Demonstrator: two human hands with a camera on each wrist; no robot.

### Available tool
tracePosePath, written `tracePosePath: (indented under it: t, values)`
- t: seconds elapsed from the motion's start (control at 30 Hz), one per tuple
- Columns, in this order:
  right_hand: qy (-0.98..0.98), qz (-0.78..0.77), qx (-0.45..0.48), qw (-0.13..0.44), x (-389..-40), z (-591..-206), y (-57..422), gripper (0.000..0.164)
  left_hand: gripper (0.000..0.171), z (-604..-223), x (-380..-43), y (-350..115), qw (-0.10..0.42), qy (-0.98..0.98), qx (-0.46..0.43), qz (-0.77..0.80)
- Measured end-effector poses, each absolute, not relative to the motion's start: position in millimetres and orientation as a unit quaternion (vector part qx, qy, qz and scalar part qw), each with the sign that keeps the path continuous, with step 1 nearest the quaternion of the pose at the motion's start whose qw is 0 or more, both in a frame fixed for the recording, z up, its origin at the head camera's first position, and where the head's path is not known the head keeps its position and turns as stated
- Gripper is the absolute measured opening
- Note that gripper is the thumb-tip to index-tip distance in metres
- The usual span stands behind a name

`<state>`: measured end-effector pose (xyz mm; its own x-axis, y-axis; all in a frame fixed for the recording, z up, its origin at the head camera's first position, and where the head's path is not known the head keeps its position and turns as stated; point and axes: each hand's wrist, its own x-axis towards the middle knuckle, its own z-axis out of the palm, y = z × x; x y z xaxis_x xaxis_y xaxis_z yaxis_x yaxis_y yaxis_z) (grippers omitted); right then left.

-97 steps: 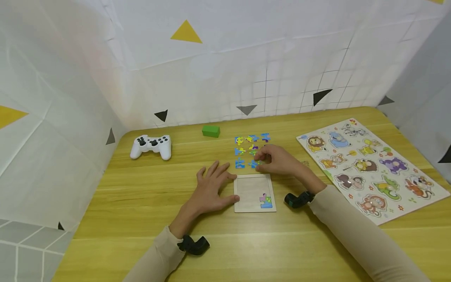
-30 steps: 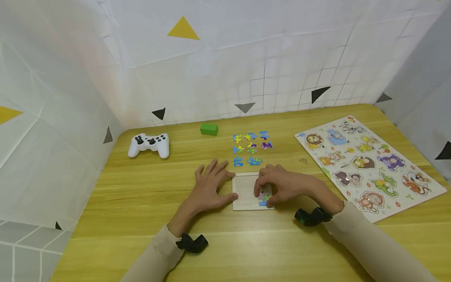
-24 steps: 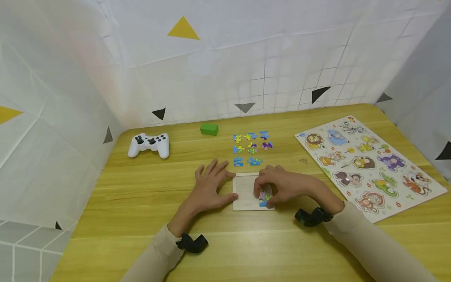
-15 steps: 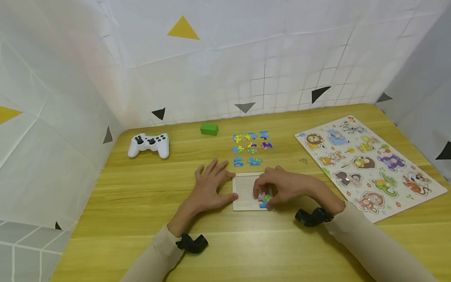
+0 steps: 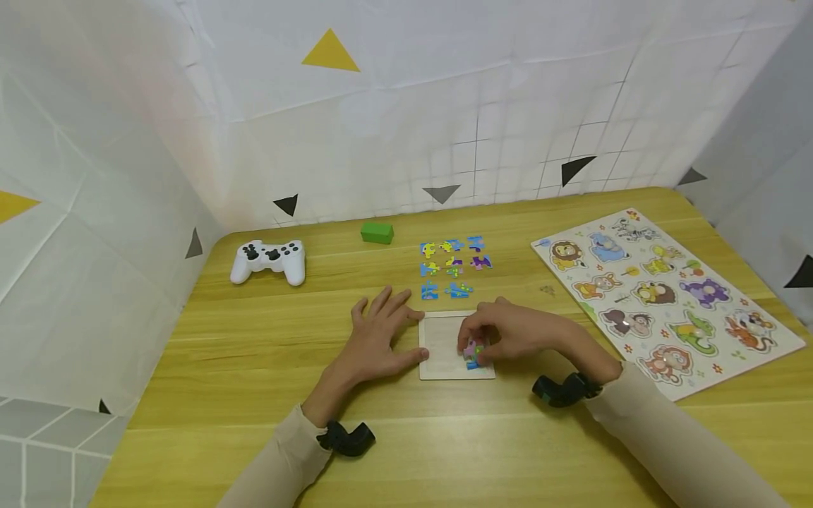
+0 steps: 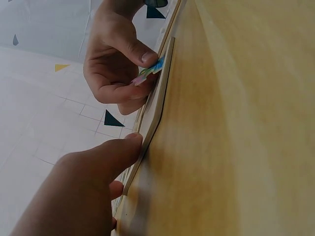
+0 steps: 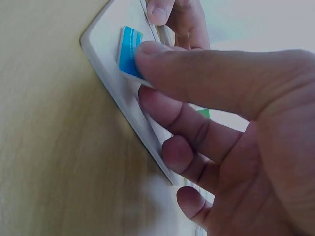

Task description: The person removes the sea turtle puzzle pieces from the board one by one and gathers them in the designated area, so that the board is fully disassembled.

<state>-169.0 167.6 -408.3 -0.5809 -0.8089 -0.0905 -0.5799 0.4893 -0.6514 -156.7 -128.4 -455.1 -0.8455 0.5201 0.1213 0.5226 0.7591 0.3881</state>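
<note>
My right hand (image 5: 511, 331) pinches a blue, pink and green jigsaw piece (image 5: 472, 365) between thumb and fingers, over the right side of a shallow, pale wooden puzzle tray (image 5: 441, 356). In the left wrist view the jigsaw piece (image 6: 160, 64) is tilted, with its blue end close to the tray. The thumb covers part of its blue straight edge in the right wrist view. My left hand (image 5: 380, 346) has its fingers spread, thumb and index fingertip touching the tray's left rim. Several loose jigsaw pieces (image 5: 454, 267) lie in rows just behind the tray.
A white game controller (image 5: 269, 261) lies at the back left, and a green block (image 5: 377, 233) stands near the table's back edge. At the right is a large animal puzzle board (image 5: 660, 310). White sheeting (image 5: 394, 141) surrounds the table.
My right hand has come from the loose pieces to the tray. The jigsaw piece that lay flat in its lower right corner is now pinched and tilted. My left hand stays put.
</note>
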Motion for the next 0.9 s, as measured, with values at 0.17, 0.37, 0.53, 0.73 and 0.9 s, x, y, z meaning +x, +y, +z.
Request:
tracePosePath:
  t: [0.17, 0.37, 0.53, 0.73, 0.9]
  values:
    - [0.815, -0.348, -0.411, 0.215, -174.1, -412.1, 169.6, 0.024, 0.06, -454.8, -156.5, -128.5, 0.001, -0.938, -0.277, -0.209]
    - [0.823, -0.376, -0.376, 0.202, -180.0, -414.1, 172.8, 0.02, 0.06, -454.2, -156.1, -128.5, 0.001, -0.937, -0.278, -0.209]
    - [0.844, -0.384, -0.349, 0.14, -189.1, -416.9, 183.5, 0.019, 0.06, -454.3, -155.9, -128.2, 0.004, -0.937, -0.28, -0.21]
    - [0.869, -0.376, -0.311, 0.086, -207.6, -420.3, 199.7, 0.018, 0.06, -455.6, -156.2, -129.2, 0.01, -0.934, -0.285, -0.213]
    - [0.88, -0.37, -0.284, 0.087, -223.7, -423.4, 208.5, 0.02, 0.061, -457.0, -156.6, -129.3, 0.011, -0.934, -0.288, -0.212]
